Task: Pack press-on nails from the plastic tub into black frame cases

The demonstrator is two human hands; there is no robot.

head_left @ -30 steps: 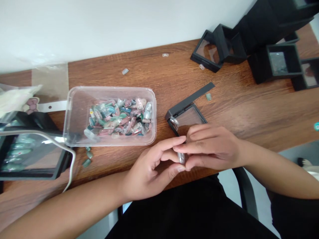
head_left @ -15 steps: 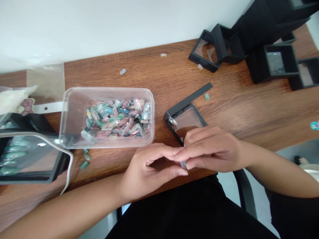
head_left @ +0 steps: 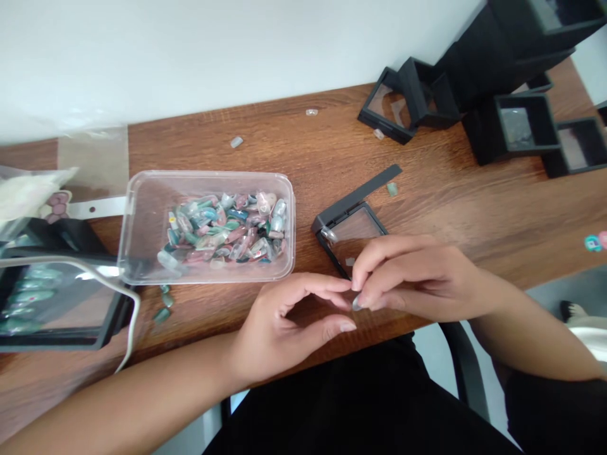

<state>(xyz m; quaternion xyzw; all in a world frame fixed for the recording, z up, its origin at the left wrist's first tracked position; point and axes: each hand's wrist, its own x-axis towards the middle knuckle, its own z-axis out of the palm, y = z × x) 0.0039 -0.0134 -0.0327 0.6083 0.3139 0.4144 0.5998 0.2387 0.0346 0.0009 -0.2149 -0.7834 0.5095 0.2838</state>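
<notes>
Pinched between the thumb and fingers of my right hand [head_left: 417,278] is a small greyish press-on nail [head_left: 356,304]. My left hand [head_left: 289,322] is just left of it, thumb and forefinger apart with nothing between them; its fingertips lie close to the right fingers. Behind my right hand a black display frame [head_left: 361,229] with a clear film lies on the desk, its long side strip swung out. A clear nail [head_left: 329,236] rests at its left corner. Left of the frame, a clear plastic box [head_left: 147,189] holds many press-on nails [head_left: 227,230] in teal, pink and clear.
More black frames [head_left: 509,126] are piled at the back right. A filled frame [head_left: 85,316] and a white cable [head_left: 135,316] are at the left edge. Loose nails [head_left: 162,314] lie beside the box, and a green piece [head_left: 391,189] lies right of the open frame.
My left thumb and fingers have come off the nail, which both hands were touching before. My right hand has drawn slightly right with the nail.
</notes>
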